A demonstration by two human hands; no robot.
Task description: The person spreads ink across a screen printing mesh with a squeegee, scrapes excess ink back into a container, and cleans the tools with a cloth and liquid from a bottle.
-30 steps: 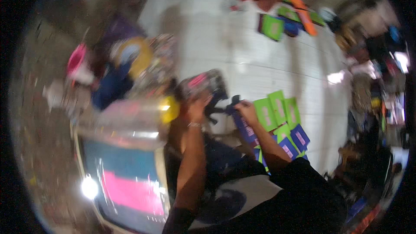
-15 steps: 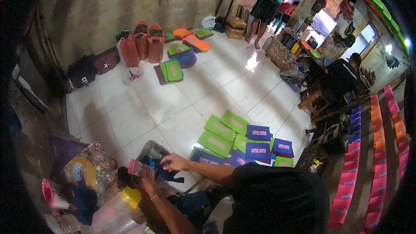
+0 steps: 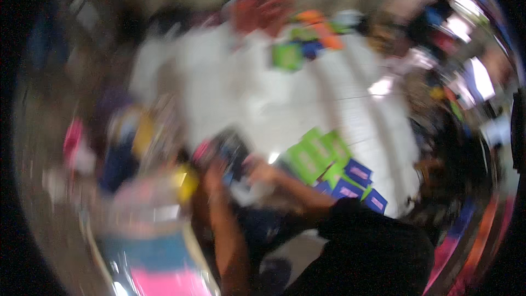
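Motion smears the head view. My left hand point(image 3: 215, 174) is closed around a small pink-edged thing point(image 3: 201, 149) whose kind I cannot make out. Just to the right, my right hand point(image 3: 261, 171) hovers by the near right side of a dark tray point(image 3: 233, 141); its fingers are too blurred to read. Dark blue material, indistinct, shows in or beside the tray. Right of my right hand, flat green pieces point(image 3: 309, 159) lie overlapping on the floor, with blue printed pieces point(image 3: 347, 189) nearer my right arm.
A flat panel point(image 3: 167, 282), blue and pink, lies at lower left, with a yellow piece point(image 3: 186, 183) above it. Orange-red sacks point(image 3: 263, 11) and a green stack point(image 3: 286, 56) stand by the far wall. Coloured strips point(image 3: 482, 241) run along the right.
My view has swung, so the room appears shifted and blurred. The blue and pink panel has come into view at lower left. My left hand keeps the pink-edged thing.
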